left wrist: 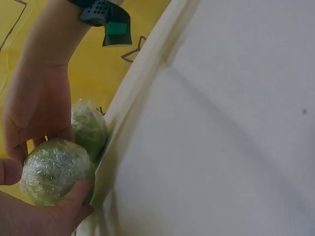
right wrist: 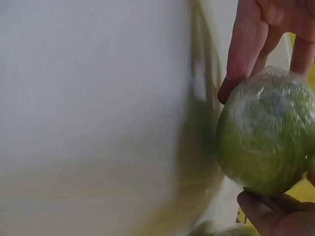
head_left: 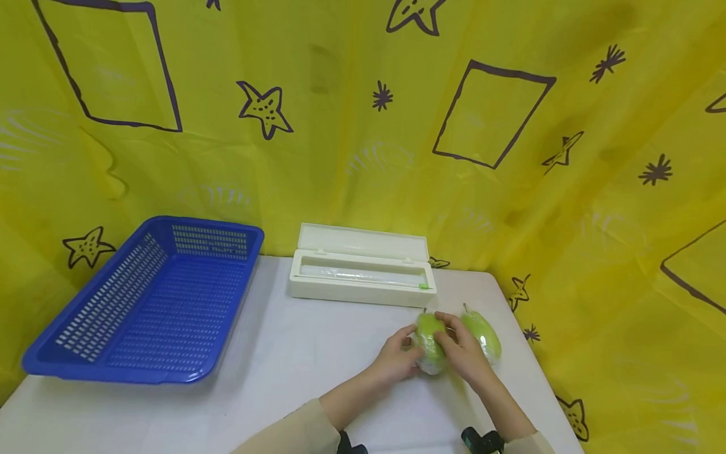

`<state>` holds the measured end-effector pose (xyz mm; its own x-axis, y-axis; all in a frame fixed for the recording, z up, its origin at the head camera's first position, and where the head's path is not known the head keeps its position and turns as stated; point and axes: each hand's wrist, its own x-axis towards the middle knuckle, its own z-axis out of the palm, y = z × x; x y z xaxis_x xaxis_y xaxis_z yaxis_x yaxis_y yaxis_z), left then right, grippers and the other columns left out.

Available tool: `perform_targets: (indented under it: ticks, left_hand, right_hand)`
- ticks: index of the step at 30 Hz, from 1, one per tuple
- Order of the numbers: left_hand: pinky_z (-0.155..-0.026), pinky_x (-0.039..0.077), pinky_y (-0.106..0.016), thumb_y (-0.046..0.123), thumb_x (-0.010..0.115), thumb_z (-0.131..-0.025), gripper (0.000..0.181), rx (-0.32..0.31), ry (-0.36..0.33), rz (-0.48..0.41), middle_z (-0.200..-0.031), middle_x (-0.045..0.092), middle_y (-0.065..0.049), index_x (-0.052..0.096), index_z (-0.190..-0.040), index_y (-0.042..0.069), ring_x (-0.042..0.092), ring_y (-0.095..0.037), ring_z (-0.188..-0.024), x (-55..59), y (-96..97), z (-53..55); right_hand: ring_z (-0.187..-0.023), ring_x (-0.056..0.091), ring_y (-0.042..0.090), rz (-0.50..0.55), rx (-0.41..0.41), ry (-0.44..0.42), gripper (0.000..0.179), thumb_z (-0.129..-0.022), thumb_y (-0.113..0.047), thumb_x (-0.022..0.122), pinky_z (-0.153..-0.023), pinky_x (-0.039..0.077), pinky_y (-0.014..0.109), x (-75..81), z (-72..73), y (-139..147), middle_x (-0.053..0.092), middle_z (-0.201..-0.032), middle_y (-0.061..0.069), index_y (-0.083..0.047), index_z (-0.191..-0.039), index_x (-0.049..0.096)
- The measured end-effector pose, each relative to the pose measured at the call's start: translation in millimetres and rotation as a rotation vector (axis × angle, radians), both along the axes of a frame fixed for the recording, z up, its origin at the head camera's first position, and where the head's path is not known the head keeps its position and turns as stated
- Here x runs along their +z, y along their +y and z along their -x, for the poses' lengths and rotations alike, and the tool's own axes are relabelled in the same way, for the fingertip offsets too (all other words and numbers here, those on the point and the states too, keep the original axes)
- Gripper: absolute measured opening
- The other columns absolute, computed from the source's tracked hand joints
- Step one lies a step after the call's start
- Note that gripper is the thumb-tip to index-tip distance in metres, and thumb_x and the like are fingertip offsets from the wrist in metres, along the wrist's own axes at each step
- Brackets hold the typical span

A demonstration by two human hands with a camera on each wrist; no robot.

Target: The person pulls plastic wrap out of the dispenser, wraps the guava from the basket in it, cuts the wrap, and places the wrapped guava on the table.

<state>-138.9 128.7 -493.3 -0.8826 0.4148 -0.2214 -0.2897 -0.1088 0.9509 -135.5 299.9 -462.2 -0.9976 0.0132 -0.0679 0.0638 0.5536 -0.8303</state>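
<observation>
A green pear (head_left: 430,343) wrapped in clear cling film is held between both hands, its stem pointing away from me in the head view. My left hand (head_left: 397,357) grips its left side, thumb and fingers around the lower part. On the other side, my right hand (head_left: 464,350) holds it with fingertips on the upper right. The right wrist view shows crinkled film gathered over the pear's rounded end (right wrist: 270,130). Just right of my right hand, a second film-wrapped pear (head_left: 482,334) lies on the white table, partly covered by that hand.
Behind the pears stands a long white cling film box (head_left: 363,293), lid raised, with a film roll (head_left: 363,275) inside. A blue plastic basket (head_left: 232,328) stands at the left of the table (head_left: 300,353). A yellow patterned curtain (head_left: 340,176) hangs along the back and right edges.
</observation>
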Motion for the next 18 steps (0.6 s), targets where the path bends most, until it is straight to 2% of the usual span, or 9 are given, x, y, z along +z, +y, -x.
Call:
perform_targets:
  ticks: [5,8,12,15,18]
  left_hand:
    - [-0.087,0.058,-0.039,0.009,0.064,-0.089,0.070,0.013,-0.007,-0.004,-0.140,0.045,-0.025,0.036,-0.152,0.004,0.062,-0.028,-0.110,-3.5,7.1,-4.5]
    - [-0.085,0.058,-0.037,0.008,0.066,-0.087,0.072,0.023,-0.006,-0.015,-0.137,0.047,-0.022,0.036,-0.152,0.005,0.063,-0.022,-0.100,-6.4,8.1,-5.9]
    - [-0.077,0.056,-0.030,0.010,0.067,-0.086,0.074,0.017,0.014,-0.010,-0.137,0.048,-0.019,0.035,-0.153,0.006,0.060,-0.016,-0.085,-8.2,6.7,-5.9]
    - [-0.070,0.052,-0.026,0.012,0.069,-0.086,0.076,0.002,0.035,0.005,-0.144,0.044,-0.021,0.035,-0.154,0.008,0.058,-0.014,-0.078,-8.1,2.4,-6.1]
    - [-0.072,0.054,-0.032,0.014,0.069,-0.087,0.077,-0.018,0.093,0.039,-0.151,0.036,-0.025,0.034,-0.154,0.011,0.064,-0.022,-0.094,-3.9,-10.2,-8.4]
  right_hand:
    - [-0.125,0.054,0.034,-0.078,-0.003,0.015,0.040,-0.103,-0.020,0.050,-0.098,0.049,0.047,-1.7,-1.0,2.6,0.055,-0.140,0.018,-0.009,-0.142,0.050]
    - [-0.125,0.053,0.034,-0.106,-0.001,0.020,0.040,-0.102,-0.020,0.052,-0.100,0.047,0.049,-1.7,1.0,2.2,0.056,-0.138,0.018,-0.009,-0.141,0.051]
    - [-0.136,0.045,0.041,-0.117,0.018,0.033,0.042,-0.101,-0.018,0.052,-0.110,0.039,0.056,0.4,4.3,2.8,0.050,-0.147,0.020,-0.008,-0.142,0.049]
    - [-0.140,0.037,0.046,-0.134,0.017,0.058,0.046,-0.102,-0.020,0.052,-0.111,0.036,0.060,3.7,4.3,3.9,0.042,-0.153,0.023,-0.008,-0.146,0.045]
    - [-0.140,0.035,0.049,-0.139,-0.004,0.112,0.051,-0.102,-0.024,0.054,-0.111,0.035,0.061,9.0,1.2,4.7,0.036,-0.155,0.025,-0.007,-0.149,0.040]
